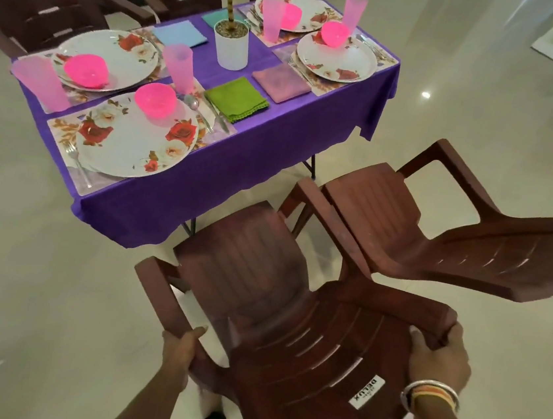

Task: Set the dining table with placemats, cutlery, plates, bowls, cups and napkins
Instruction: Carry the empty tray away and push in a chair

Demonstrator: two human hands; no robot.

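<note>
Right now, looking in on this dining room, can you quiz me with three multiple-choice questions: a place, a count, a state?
1. Where does the white plant pot stand? A) on the floor B) on the table, between the settings C) on a chair seat
2. How many floral plates are laid? A) two B) four C) six
3. What are the left hand and right hand doing? A) gripping the near chair's armrests B) lying flat on the table C) lifting a cup
Answers: 1 B, it stands among the napkins; 2 B, one on each placemat; 3 A, both hands curl round its armrests.
</note>
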